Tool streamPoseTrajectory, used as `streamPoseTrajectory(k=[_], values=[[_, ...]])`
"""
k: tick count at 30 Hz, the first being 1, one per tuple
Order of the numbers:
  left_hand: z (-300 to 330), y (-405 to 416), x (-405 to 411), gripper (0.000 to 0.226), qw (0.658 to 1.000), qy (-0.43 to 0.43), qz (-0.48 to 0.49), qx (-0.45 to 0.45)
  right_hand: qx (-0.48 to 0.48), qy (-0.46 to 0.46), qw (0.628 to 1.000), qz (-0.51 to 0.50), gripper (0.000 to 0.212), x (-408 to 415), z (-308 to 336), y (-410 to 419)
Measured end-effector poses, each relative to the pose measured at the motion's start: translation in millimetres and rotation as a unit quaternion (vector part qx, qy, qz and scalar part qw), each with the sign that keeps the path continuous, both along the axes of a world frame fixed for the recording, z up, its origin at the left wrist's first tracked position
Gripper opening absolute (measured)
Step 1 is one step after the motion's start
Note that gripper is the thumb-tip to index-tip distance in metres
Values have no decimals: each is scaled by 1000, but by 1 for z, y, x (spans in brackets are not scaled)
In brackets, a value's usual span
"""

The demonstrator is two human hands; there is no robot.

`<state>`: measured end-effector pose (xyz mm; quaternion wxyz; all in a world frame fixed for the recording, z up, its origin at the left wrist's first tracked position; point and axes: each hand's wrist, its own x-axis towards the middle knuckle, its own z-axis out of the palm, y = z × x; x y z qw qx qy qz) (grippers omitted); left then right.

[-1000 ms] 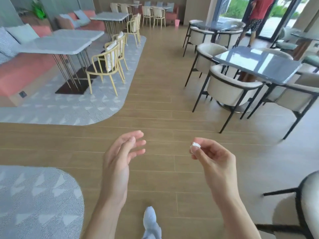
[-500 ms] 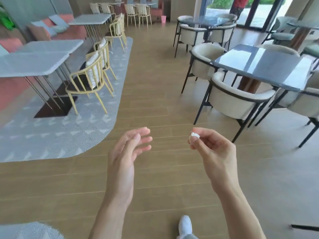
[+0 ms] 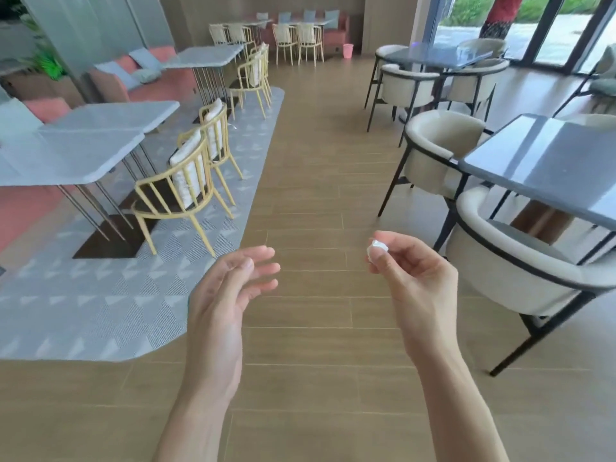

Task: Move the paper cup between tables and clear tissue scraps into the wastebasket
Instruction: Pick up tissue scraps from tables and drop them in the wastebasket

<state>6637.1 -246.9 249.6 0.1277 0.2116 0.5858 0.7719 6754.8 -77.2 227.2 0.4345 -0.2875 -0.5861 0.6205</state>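
Right hand [image 3: 420,288] pinches a tissue scrap [image 3: 377,248]; left hand [image 3: 226,295] hangs loose, holding nothing, above the floor [image 3: 316,181].

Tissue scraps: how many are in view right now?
1. A white tissue scrap is pinched in the right hand. The left hand holds nothing. Others may lie unseen on distant tables.

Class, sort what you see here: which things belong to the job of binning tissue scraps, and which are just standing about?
Belongs to the job:
- tissue scrap, pinched in the right hand
- pink wastebasket, far down the room
- left hand, empty

Just standing about:
- yellow chairs
- white tables
- dark table
- patterned rug
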Motion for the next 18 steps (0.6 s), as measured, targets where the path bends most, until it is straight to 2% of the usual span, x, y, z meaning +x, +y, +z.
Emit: streamPoseTrajectory(k=[8,13,18], values=[[-19,118,-136,24,999,-36,30,6,-12,-50,998,28,11,-134,-25,113],[-48,200,-250,23,997,-68,21,-14,-17,-73,997,28,10,-251,-47,186],[-31,289,-380,22,998,-55,-15,-16,-8,-87,996,8,9,-379,-36,271]])
